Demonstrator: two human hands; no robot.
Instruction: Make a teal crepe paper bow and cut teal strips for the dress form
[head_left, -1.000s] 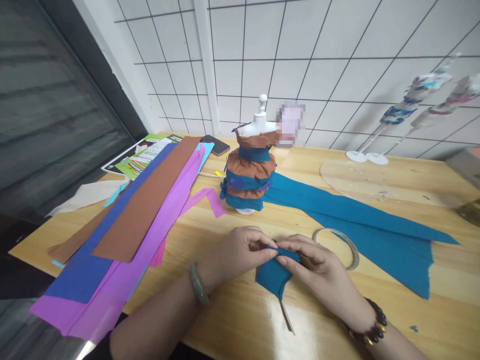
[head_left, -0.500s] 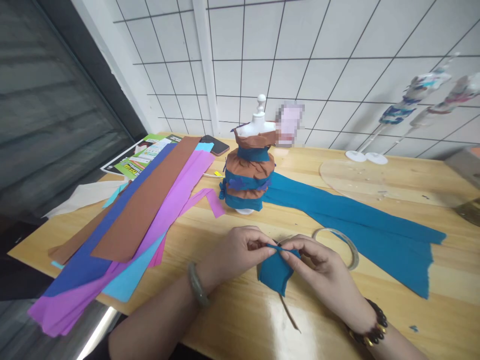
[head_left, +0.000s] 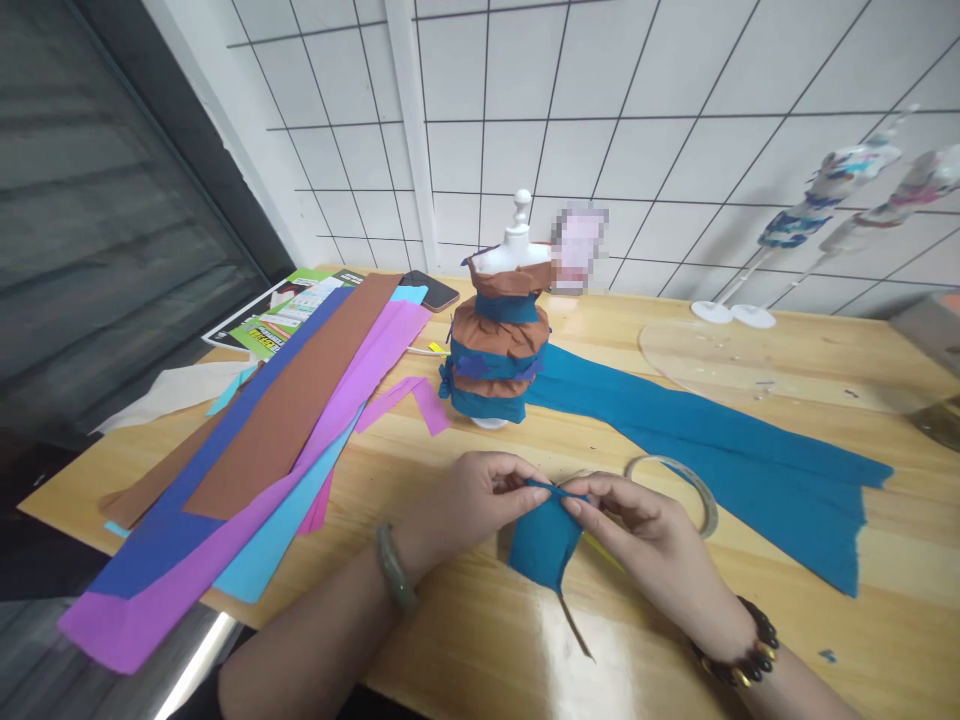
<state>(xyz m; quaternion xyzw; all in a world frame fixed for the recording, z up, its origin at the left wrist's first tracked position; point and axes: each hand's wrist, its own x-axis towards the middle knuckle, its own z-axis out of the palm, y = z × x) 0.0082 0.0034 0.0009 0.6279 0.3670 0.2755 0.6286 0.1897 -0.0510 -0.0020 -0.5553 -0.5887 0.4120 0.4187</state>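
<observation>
Small teal piece [head_left: 544,548] is up in front of me at the near side of the table [head_left: 465,650], between my 2 hands, below the dress form. Grip: left hand [head_left: 480,500] has thumb and fingers clamped on the left part of its top edge, right hand [head_left: 645,530] the same on the right part. Fingertips close together, so I read it as control over the narrow folded edge; the body hangs free below and isn't crushed. Can't tell how many layers are in the pinch.

Thin brown strip [head_left: 576,627] sticks out from under the lower corner. Can't see what it joins.

Tape roll [head_left: 709,507] lies flat just beyond my right hand, in easy reach. Dress form [head_left: 500,335] stands upright straight ahead, its brown and teal wraps in plain view. Long teal sheet [head_left: 757,475] spreads out to its right, clear of the left pile, where the brown strip on top [head_left: 300,400] overlaps blue and purple.
</observation>
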